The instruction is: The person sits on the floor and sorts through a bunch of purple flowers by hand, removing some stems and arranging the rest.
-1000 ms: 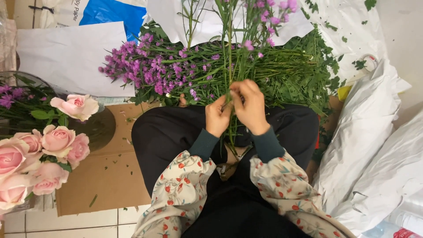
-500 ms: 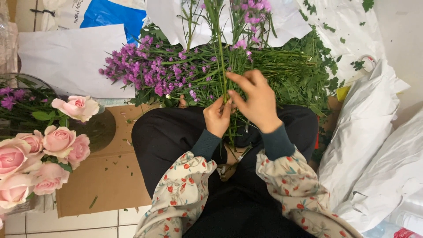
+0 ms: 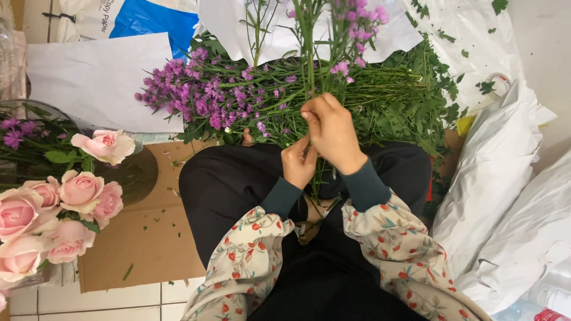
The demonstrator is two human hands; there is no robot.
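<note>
I sit with black trousers point(image 3: 238, 184) and floral sleeves showing. My left hand point(image 3: 299, 161) is closed around the lower part of a thin green flower stem point(image 3: 310, 65) held upright over my lap. My right hand point(image 3: 333, 132) sits just above it, fingers pinched on the same stem. The stem's small purple blooms point(image 3: 357, 24) reach the top edge. Behind my hands a bunch of purple flowers point(image 3: 202, 95) lies sideways, its green stems point(image 3: 392, 95) pointing right.
Pink roses point(image 3: 53, 208) stand in a container at the left, over a flattened cardboard sheet point(image 3: 143, 249). White paper sheets point(image 3: 89, 77) and a blue bag point(image 3: 154, 21) lie at the back. White plastic bags point(image 3: 505, 196) pile up at the right.
My right hand has slid up the stem, away from my left hand, which stays low on it. The view has shifted slightly.
</note>
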